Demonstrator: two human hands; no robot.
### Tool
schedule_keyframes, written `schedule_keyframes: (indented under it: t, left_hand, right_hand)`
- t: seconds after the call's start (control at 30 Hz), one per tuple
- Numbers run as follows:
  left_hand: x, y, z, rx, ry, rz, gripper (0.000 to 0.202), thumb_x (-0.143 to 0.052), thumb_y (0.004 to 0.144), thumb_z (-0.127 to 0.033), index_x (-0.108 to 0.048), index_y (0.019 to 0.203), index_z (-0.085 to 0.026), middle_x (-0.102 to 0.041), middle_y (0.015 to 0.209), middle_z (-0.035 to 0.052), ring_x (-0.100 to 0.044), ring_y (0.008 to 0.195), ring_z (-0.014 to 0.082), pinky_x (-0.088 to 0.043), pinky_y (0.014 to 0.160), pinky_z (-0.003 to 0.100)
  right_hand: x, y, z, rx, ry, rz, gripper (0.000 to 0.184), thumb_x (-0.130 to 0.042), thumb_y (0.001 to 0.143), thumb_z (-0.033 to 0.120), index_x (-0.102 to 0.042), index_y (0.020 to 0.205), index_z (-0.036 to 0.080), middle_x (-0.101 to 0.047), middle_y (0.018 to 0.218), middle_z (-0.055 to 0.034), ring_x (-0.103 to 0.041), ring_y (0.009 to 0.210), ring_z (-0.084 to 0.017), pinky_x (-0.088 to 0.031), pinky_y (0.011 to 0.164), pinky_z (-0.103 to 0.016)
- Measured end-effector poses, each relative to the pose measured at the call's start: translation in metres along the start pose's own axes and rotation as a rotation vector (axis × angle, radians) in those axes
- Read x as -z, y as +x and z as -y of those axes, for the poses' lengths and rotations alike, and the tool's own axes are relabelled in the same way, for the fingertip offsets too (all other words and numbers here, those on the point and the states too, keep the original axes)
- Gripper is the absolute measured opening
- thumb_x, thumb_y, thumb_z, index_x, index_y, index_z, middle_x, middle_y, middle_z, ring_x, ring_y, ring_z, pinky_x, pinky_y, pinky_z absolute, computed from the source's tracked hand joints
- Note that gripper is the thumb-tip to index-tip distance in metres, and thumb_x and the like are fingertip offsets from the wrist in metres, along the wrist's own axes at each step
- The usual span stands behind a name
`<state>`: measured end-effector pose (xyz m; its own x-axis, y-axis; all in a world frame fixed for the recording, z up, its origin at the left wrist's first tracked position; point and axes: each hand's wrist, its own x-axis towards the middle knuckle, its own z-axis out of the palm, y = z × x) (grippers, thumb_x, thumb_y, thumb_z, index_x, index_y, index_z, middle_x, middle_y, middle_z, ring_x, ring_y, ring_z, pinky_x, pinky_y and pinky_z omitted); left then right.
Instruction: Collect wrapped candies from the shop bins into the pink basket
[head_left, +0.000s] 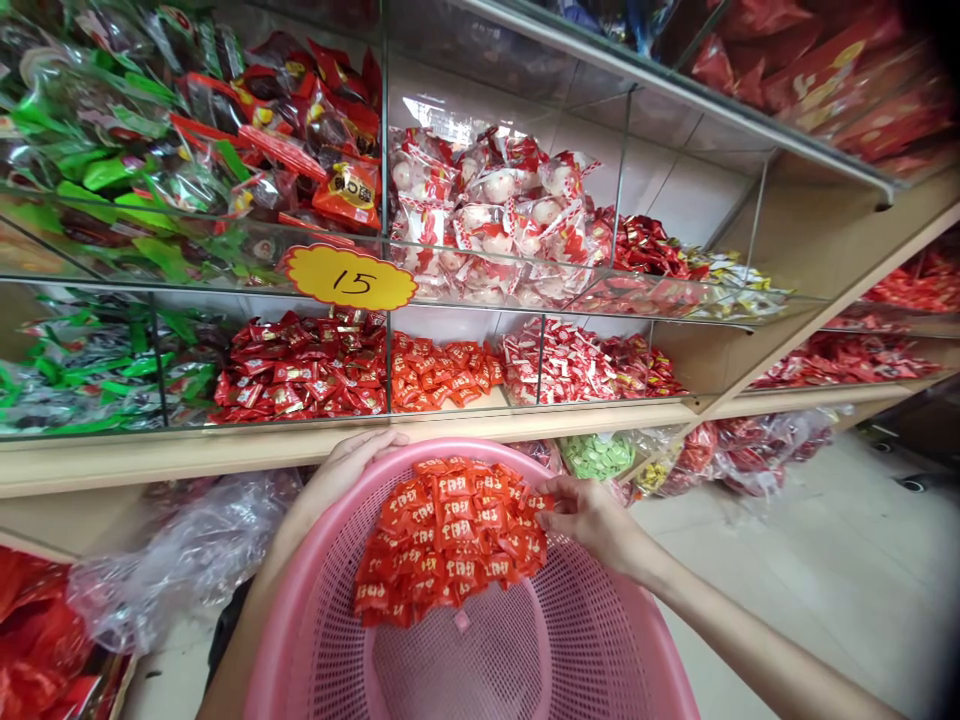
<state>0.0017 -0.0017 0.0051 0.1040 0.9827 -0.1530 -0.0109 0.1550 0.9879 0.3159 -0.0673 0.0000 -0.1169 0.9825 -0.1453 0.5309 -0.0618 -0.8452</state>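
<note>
Red packets (457, 540) heaped inside pink basket (656, 640)

Against the basket's far wall, the heap spreads leftward from the nearer right hand (596, 515), whose fingers pinch its edge; left hand (356, 460) outside the rim, grip unclear.

Single head-worn view, facing forward and down; round pink plastic mesh basket (457, 660) very near at 6 o'clock, glass-fronted pale wooden shelves (585, 420) farther off, 9 through 12 to 3 o'clock.
</note>
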Motion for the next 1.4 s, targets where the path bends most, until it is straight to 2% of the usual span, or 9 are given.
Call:
schedule_keyframes:
  t: [0.1, 0.23, 0.4, 0.63, 0.87, 1.03, 1.13, 1.23, 1.4]
  left_hand:
    - [0.000, -0.001, 0.001, -0.005, -0.007, 0.026, 0.037, -0.062, 0.072, -0.047, -0.071, 0.093, -0.018, -0.071, 0.094, 0.0079, -0.063, 0.093, 0.0243, -0.044, 0.085, 0.034]
    - [-0.001, -0.002, 0.000, 0.017, -0.025, 0.029, 0.037, -0.061, 0.073, -0.049, -0.070, 0.092, -0.018, -0.072, 0.086, 0.0069, -0.065, 0.085, 0.0233, -0.047, 0.080, 0.033]
    - [-0.001, -0.002, -0.001, 0.015, -0.029, 0.021, 0.036, -0.062, 0.072, -0.048, -0.071, 0.092, -0.020, -0.072, 0.095, 0.0065, -0.064, 0.089, 0.0229, -0.046, 0.081, 0.031]
    - [0.001, 0.000, 0.002, 0.022, -0.028, 0.023, 0.038, -0.062, 0.072, -0.049, -0.071, 0.094, -0.019, -0.071, 0.098, 0.0077, -0.064, 0.093, 0.0249, -0.045, 0.085, 0.034]
    - [-0.003, -0.003, -0.004, 0.040, -0.054, 0.034, 0.036, -0.062, 0.072, -0.049, -0.071, 0.090, -0.020, -0.072, 0.088, 0.0058, -0.065, 0.084, 0.0229, -0.047, 0.079, 0.032]
    - [-0.003, -0.003, -0.005, 0.013, -0.037, 0.032, 0.032, -0.063, 0.071, -0.045, -0.071, 0.087, -0.019, -0.071, 0.094, 0.0057, -0.064, 0.089, 0.0222, -0.044, 0.085, 0.031]
    - [-0.002, -0.002, -0.003, 0.009, -0.033, 0.029, 0.033, -0.063, 0.072, -0.046, -0.070, 0.087, -0.018, -0.071, 0.095, 0.0061, -0.063, 0.091, 0.0226, -0.043, 0.086, 0.031]
    - [-0.002, -0.002, -0.003, 0.022, -0.046, 0.039, 0.034, -0.062, 0.072, -0.047, -0.070, 0.088, -0.018, -0.071, 0.094, 0.0061, -0.064, 0.090, 0.0223, -0.045, 0.084, 0.031]
    - [-0.002, -0.002, -0.005, 0.033, -0.059, 0.048, 0.032, -0.063, 0.071, -0.047, -0.070, 0.086, -0.019, -0.073, 0.090, 0.0055, -0.065, 0.088, 0.0222, -0.045, 0.083, 0.031]
  right_hand:
    - [-0.005, 0.000, -0.001, 0.018, -0.063, 0.015, 0.029, -0.058, 0.071, 0.033, -0.058, 0.092, 0.013, -0.059, 0.065, -0.0004, -0.051, 0.053, -0.013, -0.040, 0.049, -0.025]
    - [-0.007, -0.003, -0.001, 0.141, -0.333, -0.022, 0.024, -0.052, 0.078, 0.027, -0.059, 0.097, 0.015, -0.063, 0.074, -0.0029, -0.055, 0.058, -0.014, -0.042, 0.054, -0.026]
    - [-0.005, -0.007, 0.008, 0.295, -0.557, -0.030, 0.016, -0.047, 0.080, 0.016, -0.055, 0.094, 0.016, -0.062, 0.081, -0.0050, -0.058, 0.067, -0.016, -0.044, 0.062, -0.028]
    - [-0.006, -0.010, 0.005, 0.388, -0.645, -0.038, 0.011, -0.042, 0.085, 0.014, -0.052, 0.091, 0.018, -0.056, 0.095, -0.0082, -0.060, 0.082, -0.018, -0.047, 0.070, -0.030]
    - [-0.008, -0.011, 0.009, 0.392, -0.742, -0.025, 0.019, -0.039, 0.090, 0.019, -0.056, 0.097, 0.020, -0.058, 0.094, -0.0067, -0.061, 0.079, -0.017, -0.049, 0.068, -0.028]
    - [-0.009, -0.011, 0.009, 0.400, -0.710, -0.042, 0.022, -0.039, 0.092, 0.025, -0.059, 0.098, 0.021, -0.058, 0.098, -0.0064, -0.061, 0.074, -0.015, -0.050, 0.066, -0.027]
    - [-0.002, -0.009, 0.021, 0.458, -0.679, -0.049, 0.025, -0.037, 0.093, 0.029, -0.060, 0.097, 0.020, -0.057, 0.097, -0.0079, -0.061, 0.077, -0.016, -0.049, 0.068, -0.028]
    - [0.010, 0.005, 0.047, 0.515, -0.661, -0.106, 0.028, -0.035, 0.094, 0.030, -0.060, 0.097, 0.019, -0.058, 0.097, -0.0090, -0.060, 0.078, -0.017, -0.046, 0.071, -0.029]
    - [0.021, 0.066, 0.090, 0.646, -0.669, -0.200, 0.022, -0.042, 0.090, 0.023, -0.061, 0.098, 0.016, -0.060, 0.095, -0.0084, -0.057, 0.081, -0.017, -0.041, 0.073, -0.027]
